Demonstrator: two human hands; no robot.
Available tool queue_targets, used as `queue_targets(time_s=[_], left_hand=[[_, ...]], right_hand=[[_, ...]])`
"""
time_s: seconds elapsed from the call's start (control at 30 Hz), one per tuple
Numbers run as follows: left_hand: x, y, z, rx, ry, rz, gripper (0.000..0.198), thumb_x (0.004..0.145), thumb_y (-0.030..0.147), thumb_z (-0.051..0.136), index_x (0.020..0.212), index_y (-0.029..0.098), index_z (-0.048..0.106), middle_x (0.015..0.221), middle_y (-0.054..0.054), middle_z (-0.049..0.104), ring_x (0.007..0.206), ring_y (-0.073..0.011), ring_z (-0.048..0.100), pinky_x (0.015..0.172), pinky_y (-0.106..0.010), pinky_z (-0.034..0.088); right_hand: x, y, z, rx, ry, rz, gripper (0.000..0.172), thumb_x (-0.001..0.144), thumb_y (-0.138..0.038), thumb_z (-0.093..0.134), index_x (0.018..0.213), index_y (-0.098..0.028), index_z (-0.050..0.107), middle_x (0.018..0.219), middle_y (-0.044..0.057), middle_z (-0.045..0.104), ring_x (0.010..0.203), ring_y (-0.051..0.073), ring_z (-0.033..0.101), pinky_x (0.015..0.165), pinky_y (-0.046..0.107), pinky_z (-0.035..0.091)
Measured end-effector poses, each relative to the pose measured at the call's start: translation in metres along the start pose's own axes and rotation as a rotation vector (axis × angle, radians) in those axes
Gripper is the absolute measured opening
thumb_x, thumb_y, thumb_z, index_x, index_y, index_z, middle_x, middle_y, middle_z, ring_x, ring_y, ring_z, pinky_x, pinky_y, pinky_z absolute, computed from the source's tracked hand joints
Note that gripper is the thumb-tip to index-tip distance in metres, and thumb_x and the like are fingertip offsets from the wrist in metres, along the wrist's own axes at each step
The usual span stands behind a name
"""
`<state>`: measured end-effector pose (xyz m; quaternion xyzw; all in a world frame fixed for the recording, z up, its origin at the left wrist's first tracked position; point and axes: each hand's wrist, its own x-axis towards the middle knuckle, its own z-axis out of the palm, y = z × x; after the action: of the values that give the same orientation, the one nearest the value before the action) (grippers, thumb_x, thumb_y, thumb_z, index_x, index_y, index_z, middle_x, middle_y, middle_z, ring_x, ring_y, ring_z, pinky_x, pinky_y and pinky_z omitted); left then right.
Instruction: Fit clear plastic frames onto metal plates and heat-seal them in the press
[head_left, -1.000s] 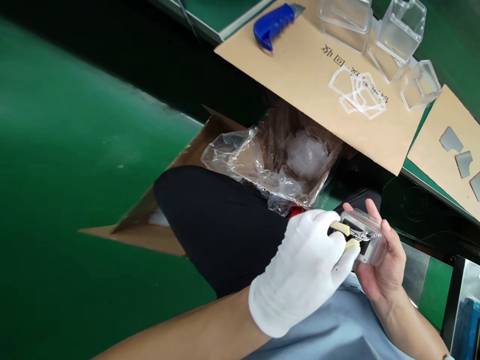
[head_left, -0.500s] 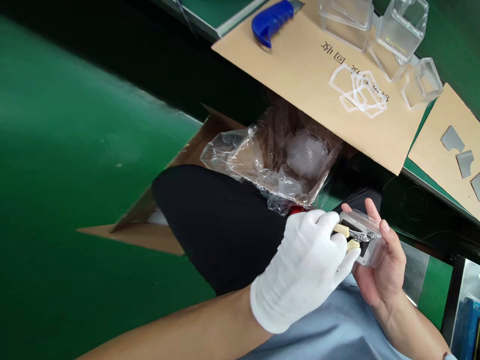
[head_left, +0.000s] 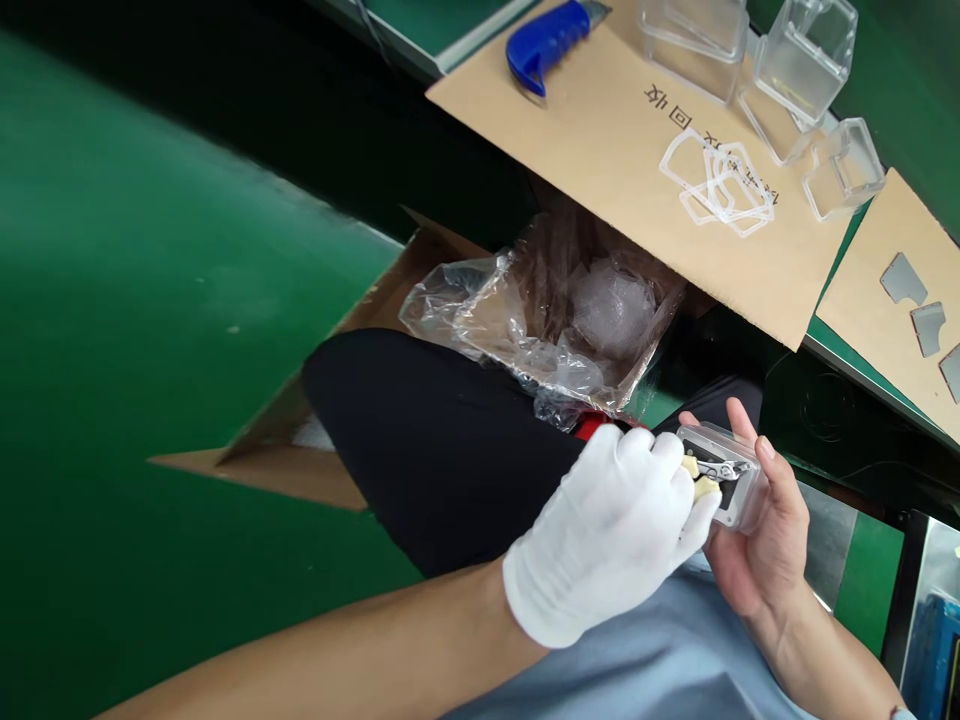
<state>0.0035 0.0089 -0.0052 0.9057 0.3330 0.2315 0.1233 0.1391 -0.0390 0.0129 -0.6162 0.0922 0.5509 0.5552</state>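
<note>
My left hand [head_left: 607, 525], in a white glove, is closed around the pale yellow handles of small pliers [head_left: 716, 470]. Their silver jaws lie over the right part of a clear plastic box [head_left: 739, 510] with a dark area inside. My bare right hand [head_left: 765, 540] cradles that box from below and from the right, thumb along its near right edge and fingertips showing past the far side. Whether the jaws bite on the box wall is too small to tell. Both hands are above my lap.
On the cardboard-covered bench lie a blue utility knife [head_left: 551, 45], white cut-out frames [head_left: 720, 185] and several clear plastic boxes [head_left: 806, 60]. Grey plates [head_left: 930, 325] rest on cardboard at the right. Below the bench edge is a carton lined with a plastic bag [head_left: 517, 345], beside my knee.
My left hand has curled tighter and the pliers' handles are closer together. The box and my right hand have shifted only slightly to the left.
</note>
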Motion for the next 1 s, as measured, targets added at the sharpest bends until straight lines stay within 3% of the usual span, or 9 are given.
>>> queue_targets(time_s=[0.5, 0.67, 1.0], left_hand=[[-0.011, -0.004, 0.019, -0.064, 0.101, 0.028, 0.035, 0.104, 0.025, 0.052, 0.072, 0.019, 0.064, 0.069, -0.006, 0.058, 0.063, -0.0256, 0.054, 0.058, -0.04, 0.042], [-0.006, -0.003, 0.013, -0.049, 0.088, -0.082, 0.035, 0.103, 0.028, 0.054, 0.071, 0.018, 0.064, 0.074, -0.009, 0.062, 0.066, -0.027, 0.057, 0.059, -0.041, 0.045], [0.0, -0.005, 0.004, -0.026, 0.016, 0.028, 0.029, 0.099, 0.017, 0.054, 0.072, 0.02, 0.062, 0.07, -0.007, 0.061, 0.064, -0.0288, 0.057, 0.058, -0.045, 0.045]], right_hand=[[0.0, 0.001, -0.001, -0.027, 0.04, -0.013, 0.078, 0.077, -0.059, 0.085, 0.148, -0.032, 0.066, 0.13, 0.01, 0.08, 0.114, 0.036, 0.075, 0.111, 0.062, 0.051], [0.0, -0.001, 0.004, -0.013, 0.038, -0.037, 0.076, 0.075, -0.058, 0.085, 0.145, -0.032, 0.068, 0.13, 0.01, 0.08, 0.116, 0.036, 0.075, 0.111, 0.062, 0.05], [-0.003, 0.001, 0.003, -0.01, 0.027, 0.028, 0.078, 0.076, -0.056, 0.086, 0.148, -0.031, 0.066, 0.129, 0.011, 0.081, 0.111, 0.036, 0.077, 0.107, 0.062, 0.055]])
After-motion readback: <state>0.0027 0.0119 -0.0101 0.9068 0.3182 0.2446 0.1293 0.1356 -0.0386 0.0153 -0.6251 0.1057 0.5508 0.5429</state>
